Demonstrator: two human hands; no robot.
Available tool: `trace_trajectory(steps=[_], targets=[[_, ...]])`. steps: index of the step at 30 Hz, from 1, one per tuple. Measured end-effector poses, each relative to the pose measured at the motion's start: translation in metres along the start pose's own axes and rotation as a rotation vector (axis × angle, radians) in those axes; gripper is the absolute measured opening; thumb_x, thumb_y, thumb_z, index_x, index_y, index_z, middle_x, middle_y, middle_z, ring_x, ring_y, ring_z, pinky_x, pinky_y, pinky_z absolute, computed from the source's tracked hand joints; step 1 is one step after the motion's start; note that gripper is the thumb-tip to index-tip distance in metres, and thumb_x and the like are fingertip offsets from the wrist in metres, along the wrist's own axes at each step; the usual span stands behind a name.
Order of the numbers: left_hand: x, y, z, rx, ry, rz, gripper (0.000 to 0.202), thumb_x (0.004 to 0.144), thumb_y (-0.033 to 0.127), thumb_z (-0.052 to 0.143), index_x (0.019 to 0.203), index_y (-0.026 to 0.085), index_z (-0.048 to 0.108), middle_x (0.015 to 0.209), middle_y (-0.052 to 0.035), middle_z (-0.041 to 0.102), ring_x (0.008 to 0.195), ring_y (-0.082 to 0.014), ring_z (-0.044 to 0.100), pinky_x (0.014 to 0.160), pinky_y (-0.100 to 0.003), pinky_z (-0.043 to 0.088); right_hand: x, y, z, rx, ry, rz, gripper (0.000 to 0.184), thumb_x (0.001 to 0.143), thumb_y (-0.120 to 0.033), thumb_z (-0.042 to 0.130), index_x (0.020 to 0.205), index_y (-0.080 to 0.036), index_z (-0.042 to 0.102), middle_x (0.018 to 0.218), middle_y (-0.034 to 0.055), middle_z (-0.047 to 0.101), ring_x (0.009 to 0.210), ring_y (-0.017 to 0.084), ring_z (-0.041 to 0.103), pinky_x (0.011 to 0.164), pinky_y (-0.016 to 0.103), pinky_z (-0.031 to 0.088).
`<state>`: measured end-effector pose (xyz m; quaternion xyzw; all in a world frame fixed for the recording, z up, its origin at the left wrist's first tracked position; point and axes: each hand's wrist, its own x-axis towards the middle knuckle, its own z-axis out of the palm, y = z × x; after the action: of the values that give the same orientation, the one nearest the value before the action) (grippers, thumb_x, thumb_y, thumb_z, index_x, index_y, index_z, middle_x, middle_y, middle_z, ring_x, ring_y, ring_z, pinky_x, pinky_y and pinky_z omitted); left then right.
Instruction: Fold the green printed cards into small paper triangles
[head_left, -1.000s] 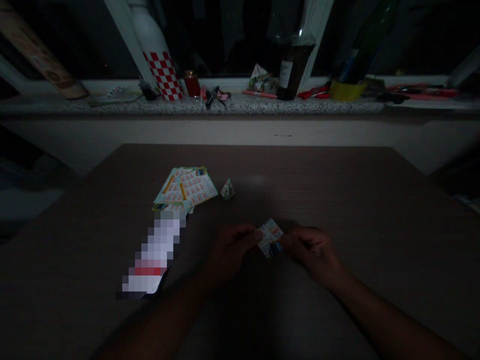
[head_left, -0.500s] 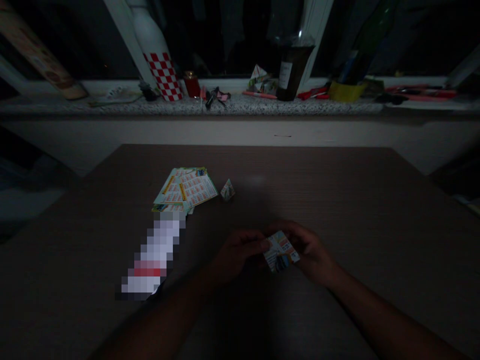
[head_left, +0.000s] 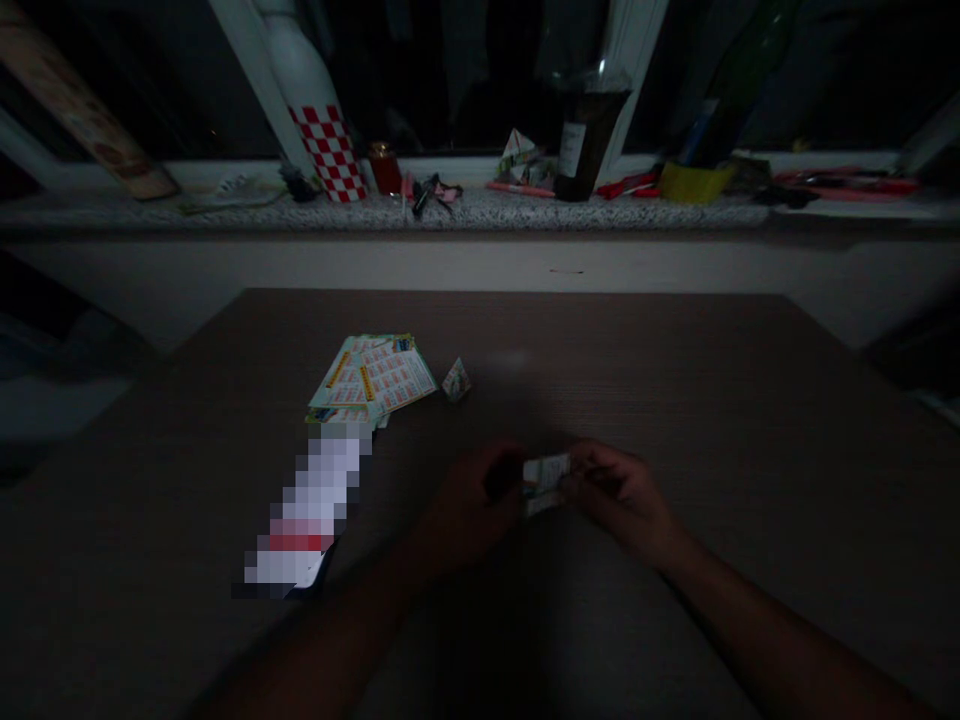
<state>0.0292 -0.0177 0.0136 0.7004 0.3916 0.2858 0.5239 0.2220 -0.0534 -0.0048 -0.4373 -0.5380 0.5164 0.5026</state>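
Note:
In dim light both my hands meet over the brown table [head_left: 675,360] near its front middle. My left hand [head_left: 469,505] and my right hand [head_left: 626,495] each pinch one side of a small printed paper piece [head_left: 545,480], which is folded narrow between them. A stack of printed leaflets [head_left: 371,377] lies on the table to the left, beyond my hands. A small folded paper shape [head_left: 456,379] stands beside that stack.
A blurred white and red object [head_left: 307,515] lies left of my left hand. The stone windowsill [head_left: 450,212] behind the table holds a red-checked bottle [head_left: 319,130], a dark wine bottle [head_left: 585,135], a small red jar [head_left: 383,167], pens and clutter.
The paper piece showed its printed face flat between my hands; now it is folded or turned to a narrower strip. My hands stayed in about the same place.

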Motion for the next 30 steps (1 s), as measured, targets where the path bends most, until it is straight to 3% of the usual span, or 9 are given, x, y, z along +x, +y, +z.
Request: trace_trajectory(steps=[4,7,10,14,19,23,30], targets=[[-0.003,0.000,-0.004,0.073,0.102,0.157,0.042,0.073,0.012,0.062,0.113,0.021,0.055,0.101,-0.0041,0.066,0.089,-0.0188,0.063,0.076,-0.028,0.049,0.001,0.003,0.001,0.073,0.045,0.022,0.026,0.080,-0.038,0.070,0.100,-0.022,0.067,0.072,0.0006,0.064,0.065,0.013,0.059,0.060,0.025,0.049],[-0.004,0.003,-0.009,0.215,0.124,0.293,0.031,0.073,0.011,0.061,0.103,0.021,0.060,0.093,-0.0031,0.067,0.082,-0.0168,0.063,0.076,-0.028,0.048,0.003,0.003,0.002,0.105,0.062,0.009,0.039,0.080,-0.034,0.071,0.115,-0.023,0.060,0.071,-0.0016,0.062,0.060,0.011,0.058,0.054,0.022,0.046],[-0.003,0.005,-0.013,0.254,0.104,0.363,0.017,0.075,0.015,0.062,0.091,0.020,0.064,0.086,-0.0034,0.068,0.078,-0.0165,0.063,0.073,-0.029,0.049,0.003,0.002,0.002,0.112,0.086,-0.016,0.030,0.079,-0.034,0.072,0.104,-0.021,0.062,0.069,-0.0017,0.063,0.059,0.011,0.058,0.054,0.022,0.046],[-0.001,0.004,-0.014,0.231,0.129,0.331,0.010,0.075,0.019,0.064,0.084,0.020,0.067,0.083,-0.0037,0.071,0.076,-0.0168,0.065,0.071,-0.028,0.050,0.001,0.000,0.001,0.047,0.143,-0.049,0.018,0.078,-0.035,0.073,0.084,-0.020,0.066,0.066,-0.0002,0.064,0.057,0.011,0.058,0.052,0.021,0.046],[-0.002,0.003,-0.014,0.215,0.265,0.282,0.008,0.074,0.016,0.067,0.080,0.021,0.069,0.079,-0.0017,0.072,0.073,-0.0158,0.066,0.069,-0.026,0.051,0.000,-0.002,-0.001,0.021,0.064,-0.174,0.016,0.076,-0.031,0.074,0.090,-0.024,0.072,0.083,0.0041,0.071,0.074,0.016,0.066,0.065,0.027,0.053],[-0.002,0.004,-0.015,0.177,0.261,0.296,0.010,0.073,0.018,0.071,0.082,0.021,0.071,0.080,-0.0016,0.073,0.074,-0.0161,0.067,0.069,-0.026,0.052,0.001,-0.001,-0.002,-0.039,0.073,-0.224,0.014,0.075,-0.025,0.075,0.089,-0.024,0.074,0.085,0.0048,0.073,0.076,0.017,0.067,0.066,0.028,0.054],[-0.001,0.007,-0.016,0.050,0.223,0.238,0.009,0.075,0.021,0.071,0.084,0.022,0.074,0.084,-0.0025,0.074,0.079,-0.0169,0.068,0.071,-0.027,0.053,0.002,-0.006,-0.002,-0.120,0.143,-0.248,0.009,0.079,-0.031,0.071,0.081,-0.023,0.074,0.077,0.0050,0.073,0.069,0.017,0.067,0.061,0.027,0.054]])
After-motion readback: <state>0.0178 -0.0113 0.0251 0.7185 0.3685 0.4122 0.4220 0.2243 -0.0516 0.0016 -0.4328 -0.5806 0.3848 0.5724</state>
